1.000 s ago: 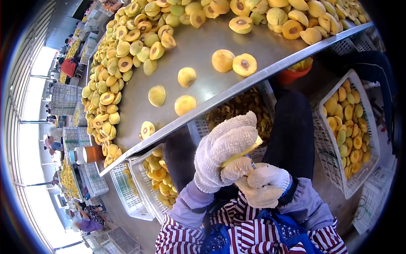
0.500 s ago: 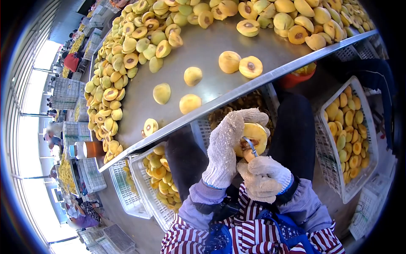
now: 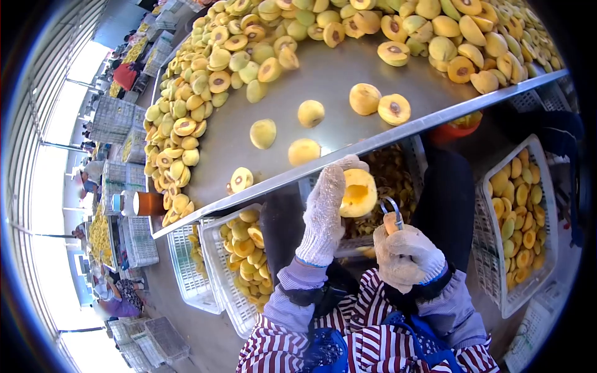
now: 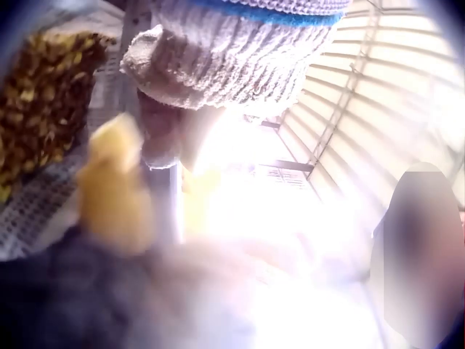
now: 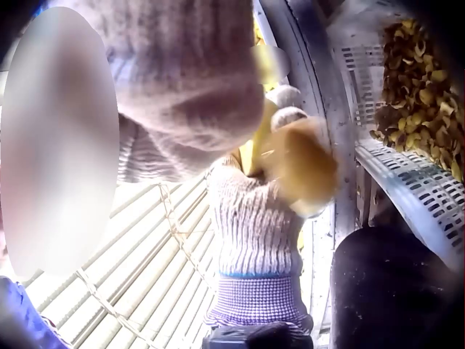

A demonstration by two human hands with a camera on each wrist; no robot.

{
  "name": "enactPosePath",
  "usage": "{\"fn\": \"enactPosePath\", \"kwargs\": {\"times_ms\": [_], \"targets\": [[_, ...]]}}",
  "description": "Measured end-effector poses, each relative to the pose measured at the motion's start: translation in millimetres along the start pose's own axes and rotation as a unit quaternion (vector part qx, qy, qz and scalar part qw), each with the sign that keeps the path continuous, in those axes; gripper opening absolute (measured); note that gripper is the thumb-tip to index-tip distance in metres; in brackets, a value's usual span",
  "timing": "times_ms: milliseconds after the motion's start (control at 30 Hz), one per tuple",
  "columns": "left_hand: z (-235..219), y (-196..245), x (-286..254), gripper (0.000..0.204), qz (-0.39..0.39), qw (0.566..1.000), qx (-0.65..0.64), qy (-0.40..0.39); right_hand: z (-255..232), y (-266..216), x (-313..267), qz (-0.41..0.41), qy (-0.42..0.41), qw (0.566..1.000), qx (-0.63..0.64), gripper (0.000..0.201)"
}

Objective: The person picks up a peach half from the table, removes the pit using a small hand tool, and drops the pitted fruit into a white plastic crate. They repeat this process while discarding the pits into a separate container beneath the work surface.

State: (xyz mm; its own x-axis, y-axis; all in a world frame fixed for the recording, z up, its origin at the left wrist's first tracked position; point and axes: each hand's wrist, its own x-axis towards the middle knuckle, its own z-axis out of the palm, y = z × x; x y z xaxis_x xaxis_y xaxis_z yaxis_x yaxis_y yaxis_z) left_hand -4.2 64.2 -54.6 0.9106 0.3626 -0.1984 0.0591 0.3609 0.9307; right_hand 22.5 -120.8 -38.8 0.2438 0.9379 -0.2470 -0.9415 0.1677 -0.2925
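In the head view, my gloved left hand [image 3: 324, 208] grips a yellow peach half [image 3: 359, 193] between thumb and fingers. Its cut face points up and has an empty hollow in the middle. My gloved right hand [image 3: 407, 255] curls round the short orange-brown handle [image 3: 392, 224] of a pitting knife, whose curved metal loop [image 3: 390, 202] sticks up, apart from the fruit. A small yellowish piece [image 3: 367, 252] shows below the left hand, near the crate's edge. The right wrist view shows the left glove [image 5: 254, 218] with fruit at its fingers, partly blurred.
A metal table [image 3: 224, 149] carries heaped peach halves, several lying loose near its raised edge. Between my knees stands a crate of brownish scraps [image 3: 395, 177]. Crates of peach halves stand at left [image 3: 231, 280] and right [image 3: 497, 273]. A red bucket [image 3: 457, 129] sits under the table edge.
The left hand turned the peach half cut face up; its brown centre has become an empty hollow. The right hand drew the knife out and away to the right, separating the hands.
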Motion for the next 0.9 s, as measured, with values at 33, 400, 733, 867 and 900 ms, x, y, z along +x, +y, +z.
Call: {"fn": "enactPosePath", "kwargs": {"times_ms": [33, 400, 733, 867, 900], "targets": [[-8.0, 7.2, -2.5, 0.05, 0.022, 0.999, 0.039, 0.016, -1.2, 0.6, 1.9, 0.013, 0.016, 0.999, -0.028, 0.027], [-138.2, 69.1, -38.7, 0.024, 0.253, 0.622, 0.722, 0.166, 7.3, 2.4, 15.2, 0.106, 0.1, 0.977, -0.156, 0.025], [-81.1, 44.4, 104.0, 0.06, 0.08, 0.688, 0.72, 0.036, 3.0, 2.0, 14.8, 0.092, 0.146, 0.967, -0.188, 0.024], [-79.0, 61.5, 113.1, 0.077, 0.014, 0.729, 0.684, 0.015, -0.3, 3.7, 19.8, 0.1, 0.14, 0.962, -0.213, 0.027], [-72.8, 61.7, 104.9, 0.072, -0.037, 0.83, 0.554, 0.049, 5.6, 3.0, 19.9, 0.094, 0.152, 0.958, -0.227, 0.03]]}}
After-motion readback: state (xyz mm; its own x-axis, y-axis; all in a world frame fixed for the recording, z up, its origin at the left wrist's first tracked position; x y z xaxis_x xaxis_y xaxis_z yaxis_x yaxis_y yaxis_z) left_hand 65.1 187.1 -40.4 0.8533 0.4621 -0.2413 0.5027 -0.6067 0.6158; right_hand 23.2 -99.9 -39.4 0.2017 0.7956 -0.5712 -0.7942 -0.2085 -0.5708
